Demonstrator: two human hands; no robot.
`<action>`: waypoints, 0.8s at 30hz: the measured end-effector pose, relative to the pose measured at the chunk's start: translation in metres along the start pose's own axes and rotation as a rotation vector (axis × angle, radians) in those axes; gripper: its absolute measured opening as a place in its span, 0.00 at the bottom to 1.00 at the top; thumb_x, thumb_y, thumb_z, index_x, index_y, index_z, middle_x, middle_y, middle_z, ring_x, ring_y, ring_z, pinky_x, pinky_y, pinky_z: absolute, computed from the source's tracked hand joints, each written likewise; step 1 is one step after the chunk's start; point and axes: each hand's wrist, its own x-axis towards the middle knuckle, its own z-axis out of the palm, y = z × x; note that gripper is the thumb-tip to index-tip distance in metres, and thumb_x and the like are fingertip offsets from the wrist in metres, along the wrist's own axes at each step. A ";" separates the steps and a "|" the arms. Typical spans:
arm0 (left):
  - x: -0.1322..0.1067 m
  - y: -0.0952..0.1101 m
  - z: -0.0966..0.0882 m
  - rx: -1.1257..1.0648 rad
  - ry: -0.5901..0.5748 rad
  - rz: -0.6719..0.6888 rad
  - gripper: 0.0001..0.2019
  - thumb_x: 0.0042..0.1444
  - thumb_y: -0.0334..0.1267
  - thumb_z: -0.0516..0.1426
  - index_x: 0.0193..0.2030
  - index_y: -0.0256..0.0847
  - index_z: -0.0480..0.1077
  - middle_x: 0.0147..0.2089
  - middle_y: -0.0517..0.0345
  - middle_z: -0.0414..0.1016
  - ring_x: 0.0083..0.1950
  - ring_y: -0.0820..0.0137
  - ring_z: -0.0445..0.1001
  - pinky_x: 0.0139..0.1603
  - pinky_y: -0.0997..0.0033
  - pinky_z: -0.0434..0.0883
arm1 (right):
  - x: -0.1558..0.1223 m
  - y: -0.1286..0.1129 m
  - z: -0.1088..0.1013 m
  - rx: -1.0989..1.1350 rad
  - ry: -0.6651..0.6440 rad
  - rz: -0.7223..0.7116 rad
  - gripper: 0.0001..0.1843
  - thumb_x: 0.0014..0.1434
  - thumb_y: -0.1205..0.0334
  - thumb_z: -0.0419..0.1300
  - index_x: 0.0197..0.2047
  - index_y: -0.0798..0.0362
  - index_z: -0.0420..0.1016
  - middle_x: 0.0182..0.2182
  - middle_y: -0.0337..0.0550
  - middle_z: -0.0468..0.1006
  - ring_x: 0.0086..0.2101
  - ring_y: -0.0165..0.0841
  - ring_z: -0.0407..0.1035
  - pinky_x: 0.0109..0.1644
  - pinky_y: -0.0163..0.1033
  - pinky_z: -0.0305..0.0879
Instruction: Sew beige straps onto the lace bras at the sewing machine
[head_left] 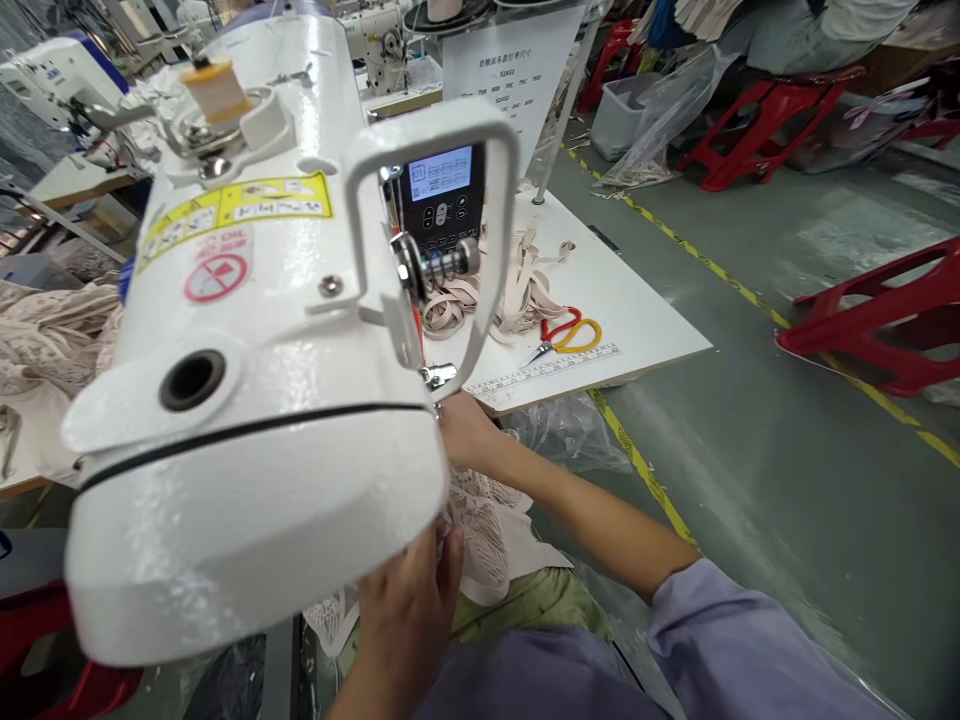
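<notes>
A white sewing machine head (255, 500) fills the left and middle of the view and hides its needle area. Under its front end, my left hand (412, 610) is closed, its thumb and fingers gripping a beige lace garment (480, 535). Part of that garment hangs over my lap. From the right, my right hand (466, 432) reaches in behind the machine head, close to the needle area. Its fingers are hidden there, so what they touch cannot be seen.
On the white table (645, 330) lie beige straps (517, 290), scissors (566, 332) with red and yellow handles and a ruler (540, 372). Behind the guard stands a lit control panel (442, 185). Red stools (885, 320) stand on the floor at right; a seated person (817, 40) is beyond.
</notes>
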 end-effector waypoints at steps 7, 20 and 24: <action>-0.014 -0.029 0.000 0.033 0.085 -0.171 0.17 0.60 0.44 0.56 0.54 0.41 0.69 0.46 0.42 0.72 0.53 0.51 0.70 0.55 0.50 0.63 | -0.002 0.005 0.006 -0.105 0.050 -0.031 0.10 0.56 0.68 0.56 0.41 0.52 0.75 0.43 0.45 0.75 0.42 0.37 0.71 0.39 0.36 0.65; -0.009 -0.054 0.001 -0.450 -0.119 -0.568 0.17 0.63 0.47 0.50 0.27 0.42 0.67 0.23 0.60 0.68 0.27 0.69 0.69 0.28 0.72 0.64 | -0.003 0.007 0.011 0.017 0.106 -0.034 0.08 0.58 0.67 0.58 0.42 0.53 0.74 0.46 0.45 0.74 0.42 0.35 0.69 0.42 0.34 0.63; -0.005 -0.045 -0.002 -0.307 -0.015 -0.592 0.13 0.62 0.47 0.53 0.33 0.41 0.68 0.26 0.62 0.69 0.25 0.71 0.68 0.27 0.73 0.64 | -0.003 0.006 0.008 0.009 0.092 -0.037 0.05 0.59 0.66 0.58 0.40 0.53 0.74 0.45 0.45 0.73 0.42 0.35 0.68 0.44 0.35 0.63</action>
